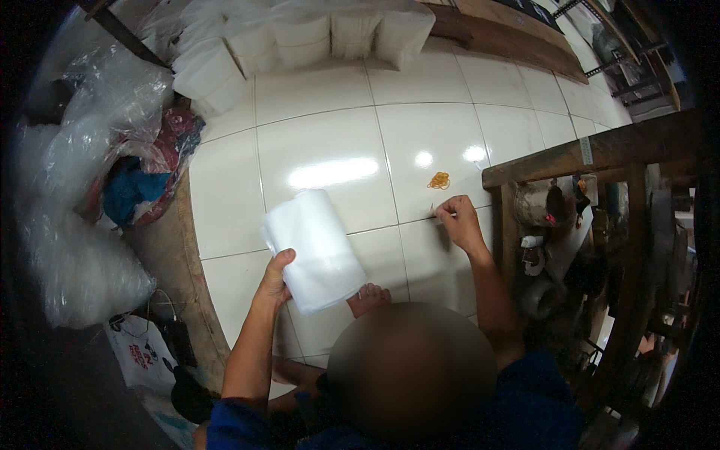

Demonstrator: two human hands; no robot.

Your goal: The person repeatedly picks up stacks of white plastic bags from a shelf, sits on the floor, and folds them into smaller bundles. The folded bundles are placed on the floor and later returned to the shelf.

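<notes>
My left hand (pixel 279 273) grips the near left edge of a thick stack of translucent white plastic sheets or bags (pixel 319 251), thumb on top. The stack is held tilted over the tiles. Off to the right, my right hand (pixel 457 219) is closed in a pinch above the floor. A thin tan strand at its fingertips looks like a rubber band (pixel 433 209). Just beyond that hand, a small pile of yellow-orange rubber bands (pixel 439 181) lies on the tiles.
Banded bundles of similar plastic (pixel 300 37) line the back. Large clear plastic sacks (pixel 75 217) crowd the left. A wooden bench frame (pixel 585 154) with tools and rolls under it stands at the right. My bare foot (pixel 369 298) rests on the white tiled floor (pixel 315 135).
</notes>
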